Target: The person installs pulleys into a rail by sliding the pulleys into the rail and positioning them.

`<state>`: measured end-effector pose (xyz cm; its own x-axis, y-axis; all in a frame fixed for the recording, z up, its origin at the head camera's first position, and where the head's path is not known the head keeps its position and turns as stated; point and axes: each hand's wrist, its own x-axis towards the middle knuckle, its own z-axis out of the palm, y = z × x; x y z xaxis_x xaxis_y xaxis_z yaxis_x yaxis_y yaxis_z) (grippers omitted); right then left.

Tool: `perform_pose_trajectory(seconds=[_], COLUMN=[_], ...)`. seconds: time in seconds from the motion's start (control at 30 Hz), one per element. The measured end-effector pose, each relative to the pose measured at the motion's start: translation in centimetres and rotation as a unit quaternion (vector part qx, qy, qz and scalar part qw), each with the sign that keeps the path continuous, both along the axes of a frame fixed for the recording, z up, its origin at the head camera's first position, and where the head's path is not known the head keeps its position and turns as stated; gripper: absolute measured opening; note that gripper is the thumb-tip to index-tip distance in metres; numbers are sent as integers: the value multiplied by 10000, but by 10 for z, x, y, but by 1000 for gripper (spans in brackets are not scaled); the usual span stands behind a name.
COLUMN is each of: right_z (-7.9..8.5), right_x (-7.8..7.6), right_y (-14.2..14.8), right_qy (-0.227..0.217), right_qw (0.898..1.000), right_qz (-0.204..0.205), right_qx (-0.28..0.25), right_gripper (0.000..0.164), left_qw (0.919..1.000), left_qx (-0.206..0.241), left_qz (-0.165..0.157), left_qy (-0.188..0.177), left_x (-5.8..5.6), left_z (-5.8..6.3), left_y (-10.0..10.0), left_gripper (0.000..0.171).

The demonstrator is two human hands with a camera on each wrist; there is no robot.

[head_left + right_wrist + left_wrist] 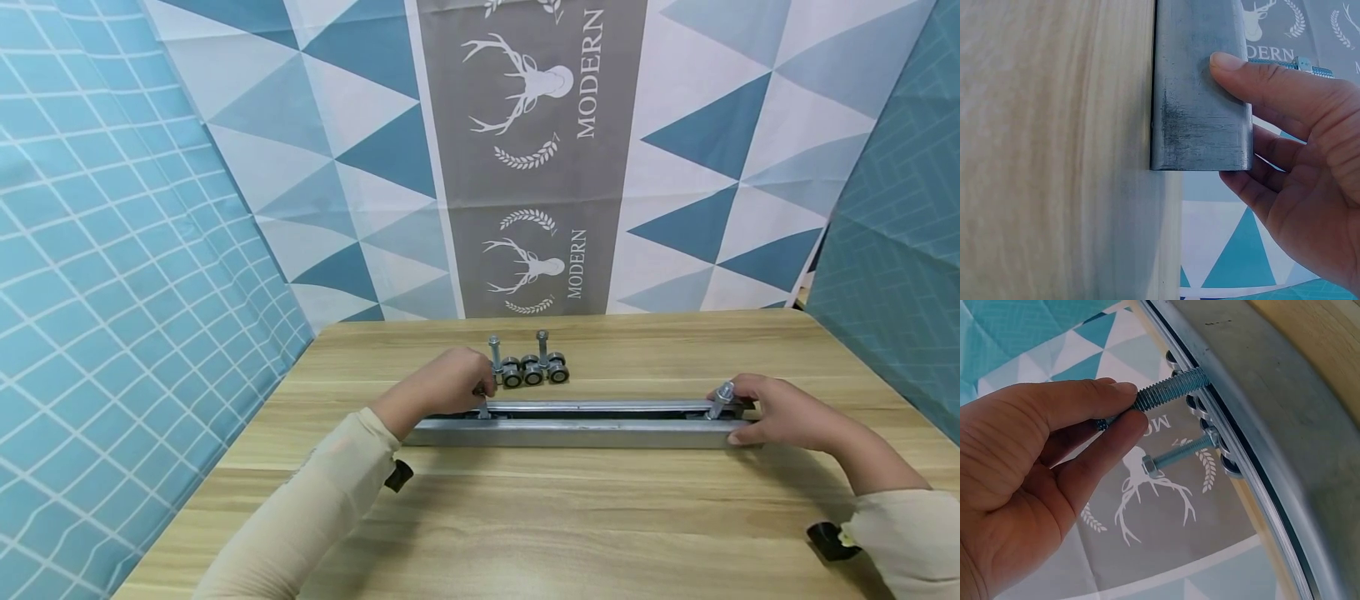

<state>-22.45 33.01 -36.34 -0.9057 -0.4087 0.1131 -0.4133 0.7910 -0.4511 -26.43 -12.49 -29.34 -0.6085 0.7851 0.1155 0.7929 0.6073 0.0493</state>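
Observation:
A long galvanized steel rail [600,433] lies across the wooden table, its slot facing up. My left hand [450,379] is over the left part of this rail. In the left wrist view, its thumb and fingers pinch the top of a threaded bolt [1172,389] that stands up out of the slot. At the other end, my right hand [787,412] grips the rail, with the thumb on the near side wall [1204,119] and the other fingers round the far side and end. Another upright bolt with a nut [722,400] rises from the slot beside the right fingers.
Two roller trolleys [532,372] with black-and-silver wheels and upright bolts stand behind the rail. The wooden table [570,517] reaches back to a patterned cloth backdrop [525,167]. Blue cloth walls [97,292] rise along the left and right sides.

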Motion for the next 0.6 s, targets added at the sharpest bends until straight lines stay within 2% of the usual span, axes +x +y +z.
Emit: perform_pose_trajectory(seconds=[0.3, 0.6], right_z=[-1, 0], right_x=[1, 0], right_y=[-1, 1], right_qy=[-8, 34], right_qw=[10000, 10000], right_qz=[-65, 64], right_qx=[60, 11], right_gripper=[53, 51], left_qw=[9996, 9993], left_qx=[26, -34], left_qz=[-269, -316], left_qy=[124, 211], left_x=[-3, -2], left_z=[-2, -2], left_y=[9, 17], left_gripper=[20, 19])
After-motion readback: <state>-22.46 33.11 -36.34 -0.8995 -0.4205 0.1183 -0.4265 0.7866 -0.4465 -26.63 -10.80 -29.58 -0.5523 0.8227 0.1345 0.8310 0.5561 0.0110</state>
